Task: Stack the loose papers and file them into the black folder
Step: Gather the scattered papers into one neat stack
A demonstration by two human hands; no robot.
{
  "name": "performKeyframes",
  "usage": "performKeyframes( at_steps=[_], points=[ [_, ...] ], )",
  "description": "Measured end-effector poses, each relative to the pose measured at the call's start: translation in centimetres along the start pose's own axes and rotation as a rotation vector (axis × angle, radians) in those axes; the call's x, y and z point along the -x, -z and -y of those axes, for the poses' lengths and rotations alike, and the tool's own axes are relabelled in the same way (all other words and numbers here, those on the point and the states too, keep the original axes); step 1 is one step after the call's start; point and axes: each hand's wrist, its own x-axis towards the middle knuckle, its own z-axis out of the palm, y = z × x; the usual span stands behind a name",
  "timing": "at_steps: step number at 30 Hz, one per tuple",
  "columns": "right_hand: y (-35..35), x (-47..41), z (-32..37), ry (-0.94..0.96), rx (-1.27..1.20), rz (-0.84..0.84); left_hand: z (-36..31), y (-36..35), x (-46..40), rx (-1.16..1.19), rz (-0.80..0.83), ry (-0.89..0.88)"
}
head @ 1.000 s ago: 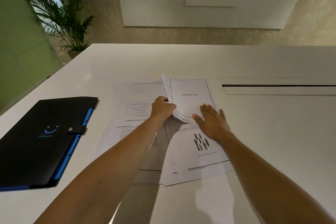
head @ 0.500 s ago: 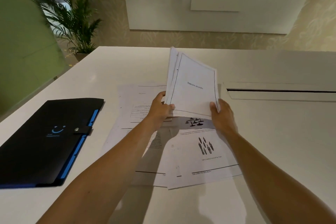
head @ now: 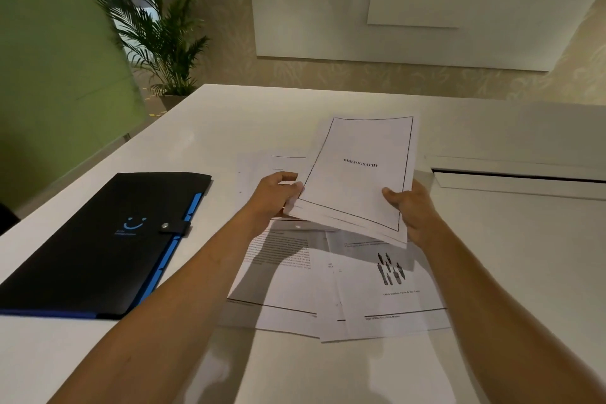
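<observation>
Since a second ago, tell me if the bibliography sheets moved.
Yes. The bibliography sheets, then curled on the table papers, are now lifted clear above them, gripped by both hands.

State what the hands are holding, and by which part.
Both hold a small stack of papers, BIBLIOGRAPHY page on top: left hand at its lower left edge, right hand at its lower right edge.
</observation>
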Motion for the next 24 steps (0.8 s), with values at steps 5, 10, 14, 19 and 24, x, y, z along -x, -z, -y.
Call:
performKeyframes(
  at_steps=[5, 10, 14, 19, 24],
  points=[
    [-1.4, 0.0, -0.6, -0.022, 0.104, -0.029, 1.7, 2.9, -1.3, -0.511, -0.569, -0.085],
    [-4.0, 0.5, -0.8, -0.026, 0.238, -0.006, 3.3, 4.3, -1.7, -0.784, -0.586, 0.131],
    [-6.2, 0.8, -1.5, -0.062, 0.357, 0.024, 3.3, 4.7, -2.5, -0.734, -0.539, 0.15],
    [-7.6, 1.2, -1.7, -0.072, 0.403, 0.01, 2.3, 5.3, -3.0, -0.589, -0.506, 0.184],
    [-7.8, 1.1, -1.8, -0.077, 0.413, -0.003, 2.4, 6.5, -3.7, -0.396, -0.467, 0.192]
  ],
)
